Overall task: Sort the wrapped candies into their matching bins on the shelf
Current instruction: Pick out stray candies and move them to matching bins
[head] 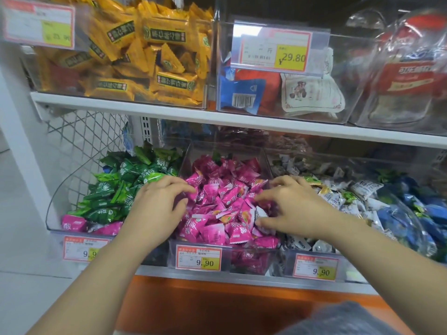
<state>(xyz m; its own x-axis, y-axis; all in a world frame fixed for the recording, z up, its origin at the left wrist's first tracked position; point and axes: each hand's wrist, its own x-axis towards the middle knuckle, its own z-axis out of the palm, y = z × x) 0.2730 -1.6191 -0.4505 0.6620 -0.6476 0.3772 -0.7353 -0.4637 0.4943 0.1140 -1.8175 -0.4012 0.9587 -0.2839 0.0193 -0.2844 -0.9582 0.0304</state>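
You are working both hands into the middle bin on the lower shelf, the one heaped with pink candies. Your left hand is lying over the pile by the bin's left wall, fingers loosely bent and holding nothing I can see. Your right hand is reaching in from the right wall, thumb and fingers bracketing a white-wrapped candy that is sitting among the pink ones near the bin's right edge. I cannot tell whether you are actually pinching it.

That stray looks as if it belongs with the white candies in the next bin to the right. You are risking a poor grip on a slick wrapper in a loose heap: a pink neighbour may be coming up with it, or the piece may be sliding deeper under the pile. Dragging it across the dividing wall may be tipping pink ones over too. More pink strays are lying in the front left corner of the green bin.
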